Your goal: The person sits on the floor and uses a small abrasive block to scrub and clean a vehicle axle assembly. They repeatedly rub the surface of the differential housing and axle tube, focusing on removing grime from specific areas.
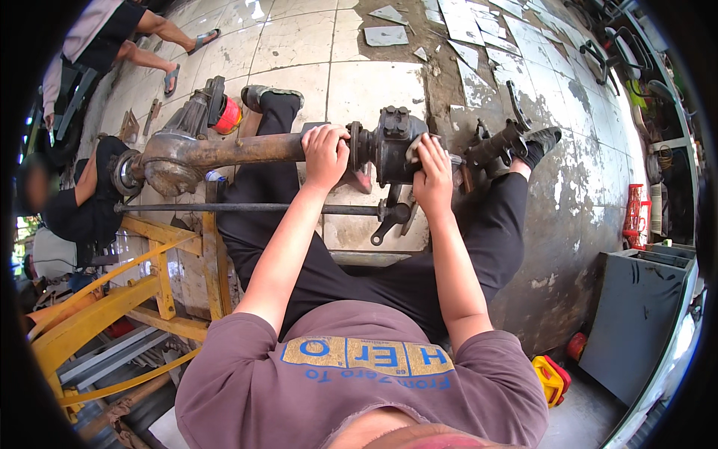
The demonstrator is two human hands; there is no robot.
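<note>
A rusty vehicle axle housing (254,149) lies crosswise in front of me, its round differential bulge to the left. My left hand (326,156) is closed over the tube near its right end. Beside it, a dark greasy knuckle housing (394,160) with a bolted block on top forms the axle's right end. My right hand (432,173) presses a small pale piece, like a folded rag (413,152), against that housing's right side; its underside is hidden. A long thin rod (292,209) with a dark lever arm (390,221) runs below the axle, nearer me.
A loose dark spindle part (493,147) stands by my right foot. A red tin (227,117) is behind the axle. Yellow metal frames (112,317) occupy the near left; a grey cabinet (632,307) stands right. Two other people are at the left. Broken tiles (386,36) lie ahead.
</note>
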